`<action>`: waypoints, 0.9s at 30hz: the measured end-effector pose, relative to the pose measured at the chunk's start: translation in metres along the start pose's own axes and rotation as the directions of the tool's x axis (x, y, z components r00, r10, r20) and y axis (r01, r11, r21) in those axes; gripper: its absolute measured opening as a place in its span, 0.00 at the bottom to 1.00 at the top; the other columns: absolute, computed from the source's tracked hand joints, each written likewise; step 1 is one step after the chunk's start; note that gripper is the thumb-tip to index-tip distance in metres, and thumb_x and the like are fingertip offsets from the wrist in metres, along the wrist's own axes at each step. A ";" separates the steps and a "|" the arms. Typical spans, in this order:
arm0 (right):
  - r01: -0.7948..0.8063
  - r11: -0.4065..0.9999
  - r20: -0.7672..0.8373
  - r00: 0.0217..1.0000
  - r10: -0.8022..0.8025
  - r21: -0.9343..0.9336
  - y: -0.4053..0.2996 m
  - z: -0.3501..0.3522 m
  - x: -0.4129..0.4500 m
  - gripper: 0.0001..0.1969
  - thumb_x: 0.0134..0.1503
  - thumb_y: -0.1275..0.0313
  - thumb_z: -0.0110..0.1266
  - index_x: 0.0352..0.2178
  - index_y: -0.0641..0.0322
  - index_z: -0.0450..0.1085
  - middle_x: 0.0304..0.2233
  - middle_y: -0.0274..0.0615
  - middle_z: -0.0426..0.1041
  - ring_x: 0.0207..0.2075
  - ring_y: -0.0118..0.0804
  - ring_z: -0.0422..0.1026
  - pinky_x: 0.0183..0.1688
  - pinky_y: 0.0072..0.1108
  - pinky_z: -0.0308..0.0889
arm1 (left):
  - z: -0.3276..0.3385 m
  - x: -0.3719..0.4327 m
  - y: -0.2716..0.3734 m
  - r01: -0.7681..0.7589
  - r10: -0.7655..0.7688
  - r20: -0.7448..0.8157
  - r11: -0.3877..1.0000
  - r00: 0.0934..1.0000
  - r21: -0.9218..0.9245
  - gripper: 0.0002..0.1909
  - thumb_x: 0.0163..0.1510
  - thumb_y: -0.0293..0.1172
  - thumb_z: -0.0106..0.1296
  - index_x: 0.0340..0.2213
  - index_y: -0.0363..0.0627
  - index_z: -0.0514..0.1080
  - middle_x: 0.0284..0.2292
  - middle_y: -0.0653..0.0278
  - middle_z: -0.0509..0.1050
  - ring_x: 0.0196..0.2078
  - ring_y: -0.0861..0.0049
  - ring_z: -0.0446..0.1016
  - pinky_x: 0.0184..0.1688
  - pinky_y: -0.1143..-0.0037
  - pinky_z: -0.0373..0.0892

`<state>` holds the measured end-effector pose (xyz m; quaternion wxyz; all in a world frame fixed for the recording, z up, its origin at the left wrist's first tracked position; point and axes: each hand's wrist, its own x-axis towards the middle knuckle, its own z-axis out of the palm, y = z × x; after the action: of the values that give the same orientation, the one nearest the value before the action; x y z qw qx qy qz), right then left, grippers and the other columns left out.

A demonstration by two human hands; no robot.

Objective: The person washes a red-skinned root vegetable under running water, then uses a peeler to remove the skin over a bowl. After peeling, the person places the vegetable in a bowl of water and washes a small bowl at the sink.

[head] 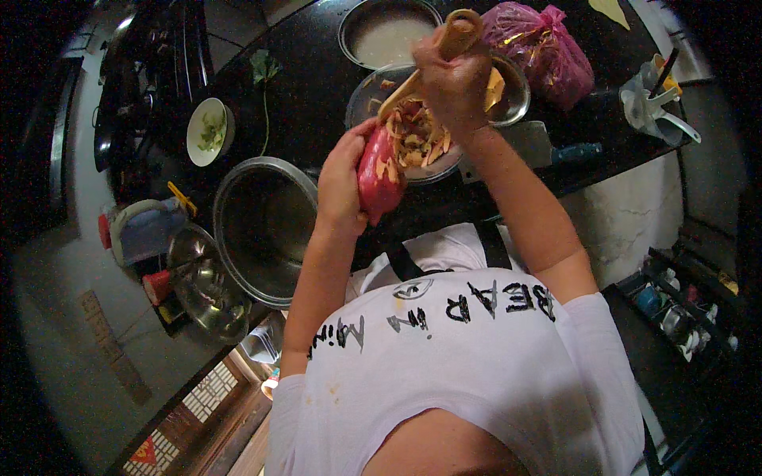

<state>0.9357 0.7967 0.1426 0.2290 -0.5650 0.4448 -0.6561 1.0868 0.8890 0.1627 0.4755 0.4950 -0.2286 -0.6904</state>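
My left hand (pixel 342 178) grips a red-skinned root, apparently a sweet potato (pixel 380 178), with orange flesh showing in patches where skin is gone. In my right hand (pixel 455 89) is a wooden-coloured peeling tool (pixel 400 94). Its looped handle end sticks out above my fist, and its lower end lies against or very close to the root's far end. Beneath both hands sits a clear bowl (pixel 359 98) holding a heap of orange and reddish peelings (pixel 419 140). The tool's blade cannot be made out.
A metal basin of cloudy liquid (pixel 390 41), a small metal bowl (pixel 519 89) and a pink plastic bag (pixel 539 53) stand behind. A cleaver (pixel 530 143) lies right. Leftward are a large metal pot (pixel 262 232), a white bowl of chopped greens (pixel 207 131) and a leaf stalk (pixel 265 113).
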 end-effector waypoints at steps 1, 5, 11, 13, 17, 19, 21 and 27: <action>-0.023 0.997 -0.075 0.997 0.028 0.072 0.000 -0.005 0.006 0.06 0.47 0.76 0.55 0.24 0.59 0.64 0.21 0.28 0.65 0.26 0.22 0.66 0.30 0.17 0.63 | 0.001 -0.005 0.002 -0.008 0.008 0.022 1.000 1.000 0.012 0.19 0.57 0.30 0.33 0.47 0.35 0.63 0.43 0.55 0.69 0.41 0.74 0.71 0.43 0.76 0.68; -0.119 0.988 -0.071 0.989 0.126 0.098 -0.018 -0.025 0.007 0.06 0.48 0.75 0.55 0.24 0.59 0.64 0.21 0.28 0.65 0.25 0.20 0.66 0.29 0.17 0.63 | 0.001 -0.007 0.004 -0.063 0.061 0.023 0.996 0.998 0.059 0.18 0.57 0.30 0.33 0.47 0.34 0.62 0.41 0.55 0.70 0.39 0.75 0.72 0.40 0.77 0.70; -0.275 0.934 0.134 0.959 0.250 0.229 -0.040 0.004 -0.020 0.07 0.47 0.72 0.55 0.24 0.60 0.64 0.20 0.31 0.65 0.23 0.23 0.66 0.27 0.18 0.64 | 0.010 0.005 0.005 -0.032 0.033 0.029 0.999 0.999 -0.015 0.18 0.57 0.29 0.33 0.46 0.33 0.62 0.41 0.54 0.70 0.37 0.75 0.73 0.38 0.78 0.71; -0.291 0.945 0.137 0.952 0.272 0.148 -0.027 0.004 -0.013 0.06 0.48 0.74 0.55 0.24 0.60 0.64 0.21 0.29 0.66 0.24 0.20 0.66 0.26 0.16 0.63 | 0.010 0.005 0.005 -0.005 0.006 0.039 1.000 0.999 -0.024 0.18 0.57 0.29 0.32 0.46 0.33 0.62 0.40 0.53 0.70 0.37 0.74 0.73 0.38 0.78 0.71; -0.064 0.997 -0.077 0.995 0.067 0.036 -0.007 -0.001 0.003 0.07 0.48 0.73 0.54 0.22 0.61 0.64 0.19 0.28 0.66 0.23 0.20 0.67 0.27 0.17 0.64 | 0.005 -0.001 0.003 0.039 -0.040 0.033 0.999 0.999 0.031 0.19 0.56 0.28 0.33 0.47 0.33 0.62 0.40 0.52 0.70 0.37 0.73 0.74 0.37 0.77 0.72; -0.069 0.997 -0.128 0.990 0.064 -0.030 0.001 -0.006 0.008 0.07 0.48 0.72 0.55 0.23 0.61 0.64 0.19 0.29 0.67 0.23 0.22 0.67 0.27 0.18 0.64 | 0.005 -0.006 0.006 0.047 -0.048 0.057 0.999 0.997 0.019 0.19 0.56 0.28 0.33 0.47 0.33 0.62 0.40 0.52 0.70 0.37 0.73 0.74 0.37 0.77 0.72; -0.173 0.978 -0.096 0.982 0.162 -0.113 0.009 -0.018 0.008 0.07 0.48 0.71 0.55 0.23 0.60 0.64 0.20 0.31 0.67 0.23 0.25 0.68 0.27 0.19 0.65 | 0.004 -0.005 0.010 0.015 -0.016 0.067 1.000 0.998 0.026 0.19 0.56 0.28 0.33 0.47 0.33 0.62 0.41 0.52 0.70 0.37 0.73 0.74 0.36 0.78 0.72; -0.272 0.957 0.134 0.957 0.258 0.104 -0.046 0.002 -0.022 0.07 0.49 0.74 0.56 0.27 0.59 0.64 0.23 0.28 0.66 0.27 0.19 0.67 0.31 0.16 0.64 | 0.003 0.004 0.005 -0.029 0.025 0.094 0.999 0.995 0.042 0.19 0.56 0.28 0.34 0.47 0.32 0.63 0.42 0.53 0.70 0.40 0.73 0.73 0.42 0.77 0.70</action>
<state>0.9526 0.8366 0.1698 0.3749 -0.5233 0.4616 -0.6103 1.0865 0.8825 0.1657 0.4626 0.4691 -0.2721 -0.7014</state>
